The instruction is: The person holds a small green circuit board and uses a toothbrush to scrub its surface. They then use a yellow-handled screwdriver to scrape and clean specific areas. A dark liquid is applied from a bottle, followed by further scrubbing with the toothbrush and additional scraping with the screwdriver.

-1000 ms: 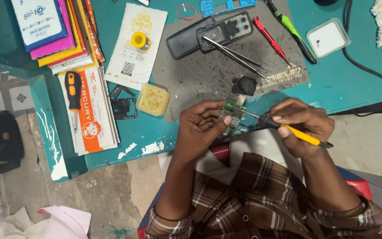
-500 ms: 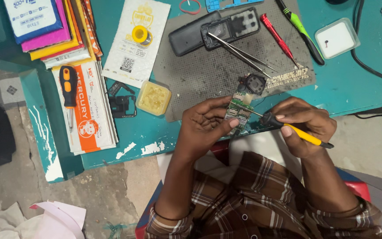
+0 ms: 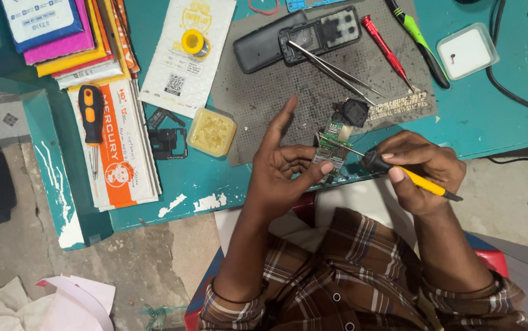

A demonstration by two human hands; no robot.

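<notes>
Left hand (image 3: pixel 282 168): raised over the table's near edge, palm up; forefinger stretched up and away, other fingers spread; thumb and a lower finger pinching the circuit board (image 3: pixel 331 147) by its near end.
Right hand (image 3: pixel 420 171): just right of the board, fingers curled tight about the yellow-handled tool (image 3: pixel 408 175); thin metal tip lying across the board, touching its upper face; handle pointing down and right past the wrist.
Yellow tub (image 3: pixel 212 132): small, square, clear-walled, left of the left hand on the teal table (image 3: pixel 497 116); filled with a pale yellow paste, lumpy on top.
White tray (image 3: pixel 467 52): far right, shallow, rounded corners; one tiny dark speck inside, too small to tell.
Circuit board: small, narrow, green, crowded with silver parts; tilted, held above the edge of the grey mat (image 3: pixel 288 98); black square part (image 3: pixel 354 112) at its far end.
Grey mat: bearing an opened black remote shell (image 3: pixel 297 37), tweezers (image 3: pixel 331 70) and a red screwdriver (image 3: pixel 386 49).
</notes>
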